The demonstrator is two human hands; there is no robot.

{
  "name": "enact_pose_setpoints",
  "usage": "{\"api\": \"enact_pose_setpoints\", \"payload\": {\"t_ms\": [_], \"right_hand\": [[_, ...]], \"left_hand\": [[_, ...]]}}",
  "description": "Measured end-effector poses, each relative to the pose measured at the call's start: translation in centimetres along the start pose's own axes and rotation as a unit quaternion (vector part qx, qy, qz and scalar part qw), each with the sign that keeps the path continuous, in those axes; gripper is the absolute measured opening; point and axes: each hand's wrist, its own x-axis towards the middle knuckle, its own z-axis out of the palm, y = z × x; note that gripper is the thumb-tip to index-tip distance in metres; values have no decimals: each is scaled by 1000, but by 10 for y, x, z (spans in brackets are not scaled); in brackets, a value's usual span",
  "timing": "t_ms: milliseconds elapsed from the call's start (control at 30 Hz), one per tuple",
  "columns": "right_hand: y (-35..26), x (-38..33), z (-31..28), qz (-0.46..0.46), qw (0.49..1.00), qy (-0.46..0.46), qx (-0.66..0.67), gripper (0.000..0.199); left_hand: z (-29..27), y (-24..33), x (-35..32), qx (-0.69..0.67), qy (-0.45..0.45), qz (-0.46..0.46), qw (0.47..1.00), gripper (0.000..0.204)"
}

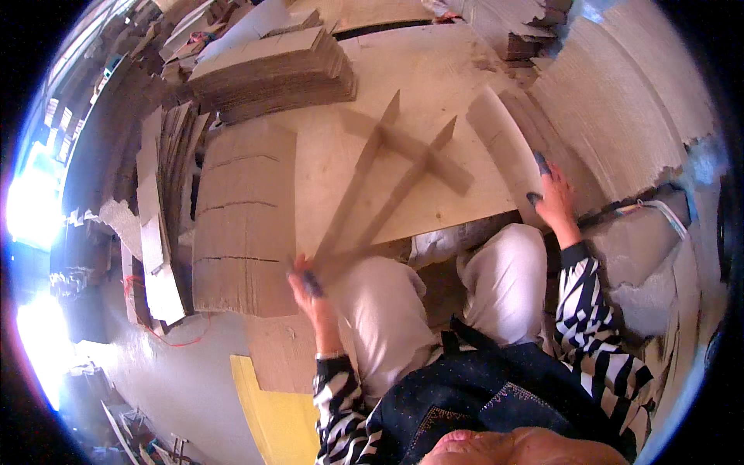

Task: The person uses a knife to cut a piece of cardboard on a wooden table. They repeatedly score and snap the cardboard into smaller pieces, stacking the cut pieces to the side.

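Two long cardboard strips (396,195) cross a shorter cardboard strip (408,146) over the wooden board, blurred by motion. Their near ends draw together at my left hand (311,297), whose closed fingers seem to pinch them; dark covers sit on its fingertips. Beside that hand lies a stack of slotted cardboard sheets (236,225). On the right, my right hand (555,203) rests at the edge of a row of cardboard strips (555,143). Its thumb and forefinger, also dark-tipped, are spread apart, and no piece is plainly in its grasp.
A thick pile of cardboard (271,77) stands at the far left of the wooden board (422,70). Upright cardboard pieces (159,209) lean at the left. Large cardboard sheets (628,101) rise at the right. A yellow sheet (267,411) lies at lower left.
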Motion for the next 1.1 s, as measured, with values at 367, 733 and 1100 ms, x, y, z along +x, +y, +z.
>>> {"api": "enact_pose_setpoints", "payload": {"t_ms": [367, 733, 1100], "right_hand": [[-30, 35, -86, -33, 973, 184, 134, 25], [-146, 135, 5, -62, 881, -54, 466, 23], [-199, 80, -44, -209, 872, 86, 433, 24]], "left_hand": [[71, 34, 117, 476, -258, -3, 841, 48], [69, 37, 111, 579, -133, 101, 798, 58], [57, 42, 126, 618, -152, 41, 770, 36]]}}
